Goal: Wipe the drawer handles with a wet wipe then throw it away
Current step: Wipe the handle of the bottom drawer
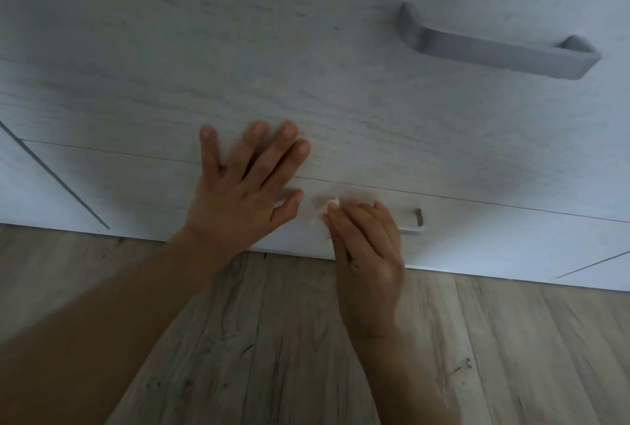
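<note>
I look down at a pale wood-grain chest of drawers. My left hand [245, 182] lies flat with spread fingers on the drawer fronts, across the seam between two drawers. My right hand [366, 244] holds a small white wet wipe [329, 206] against the bottom drawer's grey handle [414, 221]; only the handle's right end shows past my fingers, and most of the wipe is hidden under them. A larger grey bar handle [494, 47] sits on the drawer above, at the upper right, untouched.
The wood-plank floor [306, 339] fills the lower part of the view, below the chest's bottom edge. Neighbouring cabinet fronts [41, 192] with dark seams flank the drawers at the left and the lower right.
</note>
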